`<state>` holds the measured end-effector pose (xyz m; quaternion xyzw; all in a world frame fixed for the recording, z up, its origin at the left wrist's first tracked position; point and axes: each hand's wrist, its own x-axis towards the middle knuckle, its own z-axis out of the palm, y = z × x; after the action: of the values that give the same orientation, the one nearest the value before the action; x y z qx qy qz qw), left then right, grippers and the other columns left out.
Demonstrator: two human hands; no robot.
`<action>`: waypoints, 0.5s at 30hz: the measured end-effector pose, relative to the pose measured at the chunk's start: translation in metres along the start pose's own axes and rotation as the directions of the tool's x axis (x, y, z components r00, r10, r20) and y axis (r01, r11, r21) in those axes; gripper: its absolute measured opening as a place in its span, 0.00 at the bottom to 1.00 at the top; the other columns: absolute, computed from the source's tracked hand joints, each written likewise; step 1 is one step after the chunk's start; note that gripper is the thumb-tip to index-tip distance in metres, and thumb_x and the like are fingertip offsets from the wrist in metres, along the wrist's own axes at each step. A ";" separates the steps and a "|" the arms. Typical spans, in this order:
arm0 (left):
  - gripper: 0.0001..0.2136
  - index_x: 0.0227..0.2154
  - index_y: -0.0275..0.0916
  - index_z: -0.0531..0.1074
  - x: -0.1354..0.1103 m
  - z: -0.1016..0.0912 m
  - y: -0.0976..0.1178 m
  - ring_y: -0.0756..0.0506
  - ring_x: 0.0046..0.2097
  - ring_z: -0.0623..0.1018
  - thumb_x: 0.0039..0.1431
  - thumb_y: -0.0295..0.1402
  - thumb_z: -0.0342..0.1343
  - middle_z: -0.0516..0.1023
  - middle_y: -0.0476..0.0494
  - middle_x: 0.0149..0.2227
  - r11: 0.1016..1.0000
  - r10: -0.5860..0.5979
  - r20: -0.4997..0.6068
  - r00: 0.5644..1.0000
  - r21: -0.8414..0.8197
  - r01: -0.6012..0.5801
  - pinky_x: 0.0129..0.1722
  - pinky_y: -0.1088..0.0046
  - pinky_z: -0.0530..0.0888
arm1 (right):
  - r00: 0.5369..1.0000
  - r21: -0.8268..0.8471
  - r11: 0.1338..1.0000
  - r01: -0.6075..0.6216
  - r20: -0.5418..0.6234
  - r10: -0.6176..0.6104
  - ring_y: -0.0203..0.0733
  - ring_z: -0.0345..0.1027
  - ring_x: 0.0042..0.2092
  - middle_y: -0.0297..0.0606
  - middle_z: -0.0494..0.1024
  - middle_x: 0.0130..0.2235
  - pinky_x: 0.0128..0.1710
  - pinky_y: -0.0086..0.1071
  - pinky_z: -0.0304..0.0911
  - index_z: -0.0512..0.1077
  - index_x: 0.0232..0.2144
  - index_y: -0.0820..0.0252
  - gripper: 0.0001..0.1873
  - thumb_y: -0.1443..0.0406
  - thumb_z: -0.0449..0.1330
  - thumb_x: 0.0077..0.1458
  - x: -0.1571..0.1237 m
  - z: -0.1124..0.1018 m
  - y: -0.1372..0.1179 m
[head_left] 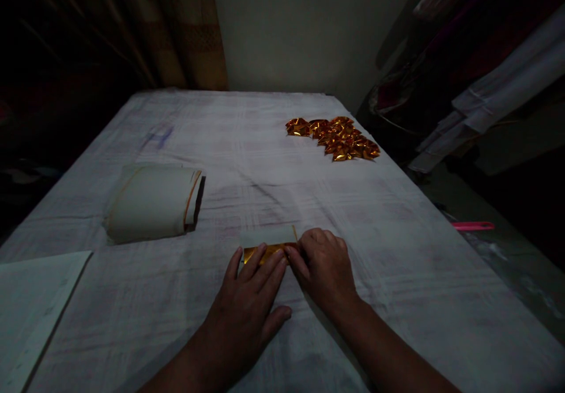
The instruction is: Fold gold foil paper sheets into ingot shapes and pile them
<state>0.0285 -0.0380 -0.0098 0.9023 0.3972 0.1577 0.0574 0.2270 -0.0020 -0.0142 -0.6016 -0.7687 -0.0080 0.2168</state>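
Observation:
A small sheet of paper (267, 237), white on one face and gold foil on the other, lies on the white cloth (273, 163) in front of me. My left hand (251, 299) lies flat with its fingers stretched over the folded gold part. My right hand (324, 266) is curled beside it, fingertips pinching the paper's right edge. A heap of several folded gold foil pieces (336, 138) sits further back on the right.
A curled stack of white sheets with a gold edge (152, 203) lies to the left. A flat pale sheet (30, 305) is at the near left corner. Hanging clothes (477, 75) and a pink object (472, 226) lie beyond the cloth's right edge.

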 end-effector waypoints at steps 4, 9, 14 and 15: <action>0.29 0.69 0.40 0.54 -0.001 0.001 0.000 0.35 0.69 0.62 0.70 0.44 0.49 0.67 0.38 0.66 1.000 -0.012 0.014 1.000 -0.010 0.012 0.68 0.44 0.54 | 1.000 0.012 1.000 0.002 0.005 -0.002 0.46 0.63 0.35 0.37 0.70 0.30 0.37 0.38 0.49 0.69 0.27 0.57 0.18 0.57 0.54 0.68 0.000 -0.001 0.000; 0.29 0.69 0.39 0.55 0.000 0.002 -0.001 0.35 0.69 0.62 0.70 0.44 0.49 0.67 0.39 0.66 1.000 -0.005 0.011 1.000 0.013 0.005 0.68 0.45 0.52 | 1.000 0.012 1.000 -0.004 0.000 0.004 0.45 0.62 0.35 0.37 0.70 0.29 0.37 0.38 0.49 0.68 0.27 0.57 0.16 0.58 0.56 0.67 0.000 -0.001 0.000; 0.28 0.67 0.40 0.57 0.002 0.000 -0.001 0.35 0.66 0.65 0.69 0.44 0.50 0.69 0.38 0.65 1.000 -0.008 0.016 1.000 0.023 0.007 0.68 0.45 0.54 | 0.999 0.069 0.997 -0.043 -0.027 0.045 0.46 0.65 0.36 0.37 0.73 0.32 0.39 0.38 0.51 0.69 0.32 0.57 0.12 0.58 0.56 0.66 0.000 0.000 -0.001; 0.28 0.67 0.40 0.58 0.002 -0.001 -0.001 0.36 0.66 0.66 0.69 0.44 0.50 0.70 0.39 0.64 1.000 -0.009 0.027 1.000 0.030 0.008 0.68 0.45 0.54 | 0.998 0.082 0.995 -0.050 -0.041 0.053 0.46 0.66 0.37 0.38 0.73 0.33 0.39 0.37 0.52 0.69 0.34 0.58 0.11 0.59 0.55 0.66 -0.001 0.001 -0.001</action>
<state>0.0288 -0.0360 -0.0089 0.9034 0.4025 0.1393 0.0498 0.2262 -0.0026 -0.0149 -0.6117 -0.7478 0.0156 0.2576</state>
